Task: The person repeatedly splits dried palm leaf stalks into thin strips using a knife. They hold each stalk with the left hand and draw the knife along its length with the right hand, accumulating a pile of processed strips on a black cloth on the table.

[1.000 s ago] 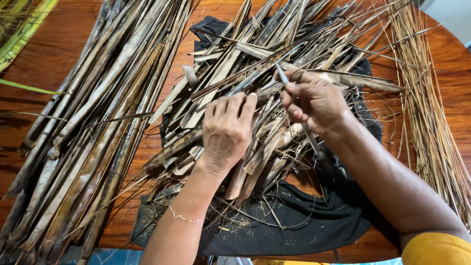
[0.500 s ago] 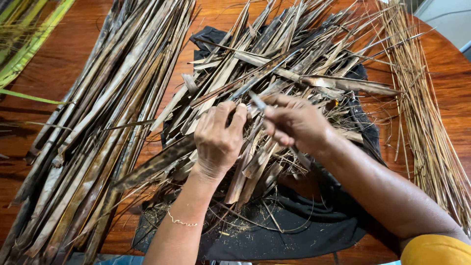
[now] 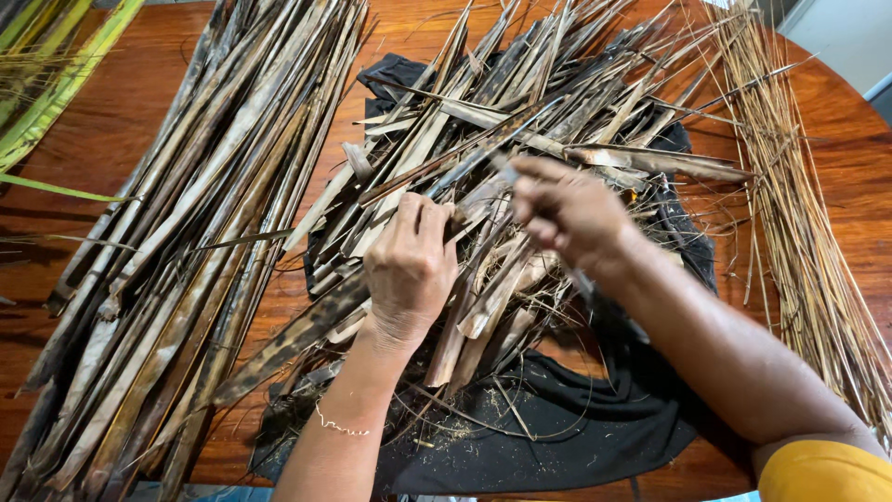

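A heap of dried brown leaf strips [image 3: 520,139] lies on a black cloth [image 3: 557,437] in the middle of a round wooden table [image 3: 121,121]. My left hand [image 3: 409,265] rests palm down on the heap, its fingers curled over one dark strip [image 3: 465,163]. Just to its right, my right hand [image 3: 567,209] is blurred and closed around a thin knife whose blade tip [image 3: 506,172] touches that same strip.
A long bundle of wider dried leaves [image 3: 186,242] runs down the left side. Thin pale leaf ribs [image 3: 799,214] are stacked along the right edge. Green fresh leaves [image 3: 46,84] lie at the top left corner. Crumbs speckle the cloth near me.
My right hand has slid left toward my left hand, bringing the knife along the strip. My left hand has curled tighter onto the heap. The camera has moved a little closer.
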